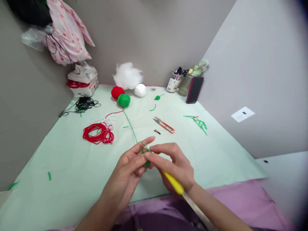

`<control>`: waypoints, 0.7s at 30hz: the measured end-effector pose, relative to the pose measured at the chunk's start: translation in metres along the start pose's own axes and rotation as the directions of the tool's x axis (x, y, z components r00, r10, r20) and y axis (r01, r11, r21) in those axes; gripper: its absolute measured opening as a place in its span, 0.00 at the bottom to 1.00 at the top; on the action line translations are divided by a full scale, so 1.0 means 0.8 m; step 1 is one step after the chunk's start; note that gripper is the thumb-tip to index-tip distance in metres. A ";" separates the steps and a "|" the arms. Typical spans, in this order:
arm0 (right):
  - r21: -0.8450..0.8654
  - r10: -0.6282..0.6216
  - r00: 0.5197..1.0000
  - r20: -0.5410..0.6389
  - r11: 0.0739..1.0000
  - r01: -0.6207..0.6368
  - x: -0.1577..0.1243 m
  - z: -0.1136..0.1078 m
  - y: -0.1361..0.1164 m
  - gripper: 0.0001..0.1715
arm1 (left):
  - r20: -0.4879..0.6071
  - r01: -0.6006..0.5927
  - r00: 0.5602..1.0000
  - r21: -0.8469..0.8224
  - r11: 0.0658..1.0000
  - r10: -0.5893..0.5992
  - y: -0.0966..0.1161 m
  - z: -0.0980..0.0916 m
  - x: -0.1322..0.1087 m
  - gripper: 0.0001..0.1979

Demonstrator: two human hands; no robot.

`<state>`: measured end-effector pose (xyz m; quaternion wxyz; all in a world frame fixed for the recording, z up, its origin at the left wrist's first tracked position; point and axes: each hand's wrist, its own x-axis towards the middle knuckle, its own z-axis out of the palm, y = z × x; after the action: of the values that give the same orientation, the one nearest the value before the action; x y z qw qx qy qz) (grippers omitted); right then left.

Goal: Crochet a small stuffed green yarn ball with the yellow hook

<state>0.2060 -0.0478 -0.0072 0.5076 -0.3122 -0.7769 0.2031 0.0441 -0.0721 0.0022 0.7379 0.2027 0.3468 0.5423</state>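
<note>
My left hand pinches a small green crochet piece, mostly covered by my fingers. A green strand runs from the green yarn ball to my left index finger. In my right hand is a crochet hook with a yellow handle, which slants down to the right below the palm. The hook's tip is at the green piece, where the fingertips of both hands meet; I cannot make out the tip itself.
Beyond my hands lie orange-handled thread snips and a small dark clip. Red yarn loops and tangled black yarn lie left, green scraps right. White stuffing, a phone and a bottle stand at the back.
</note>
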 end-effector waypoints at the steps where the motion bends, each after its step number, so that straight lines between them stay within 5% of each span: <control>1: 0.080 0.005 0.999 -0.042 0.997 -0.001 0.002 -0.001 0.000 0.15 | 0.024 0.028 0.999 -0.041 0.999 -0.027 0.002 -0.001 0.001 0.23; 3: 0.292 0.105 0.989 -0.102 0.954 -0.071 0.007 -0.003 0.000 0.15 | 0.022 -0.001 1.000 -0.047 0.999 0.002 0.004 -0.001 0.001 0.20; 6: 0.490 0.235 0.972 -0.016 0.849 -0.197 0.014 -0.001 -0.001 0.11 | -0.010 -0.124 0.992 0.117 0.985 0.126 -0.001 -0.001 0.000 0.20; 11: 0.547 0.307 0.951 0.045 0.789 -0.280 0.014 0.002 0.005 0.09 | 0.056 -0.170 0.985 0.253 0.952 0.161 -0.007 -0.006 -0.003 0.18; 17: 0.685 0.425 0.891 0.160 0.602 -0.410 0.018 -0.005 0.012 0.12 | 0.064 -0.171 0.985 0.280 0.945 0.159 0.001 -0.014 -0.004 0.17; 21: 0.634 0.369 0.917 0.150 0.676 -0.376 0.018 -0.010 0.007 0.14 | 0.049 -0.211 0.977 0.345 0.915 0.207 0.002 -0.018 -0.004 0.16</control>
<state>0.2107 -0.0341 0.0022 0.5280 -0.2667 -0.5795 0.5606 0.0323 -0.0755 -0.0053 0.6304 0.3688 0.4094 0.5468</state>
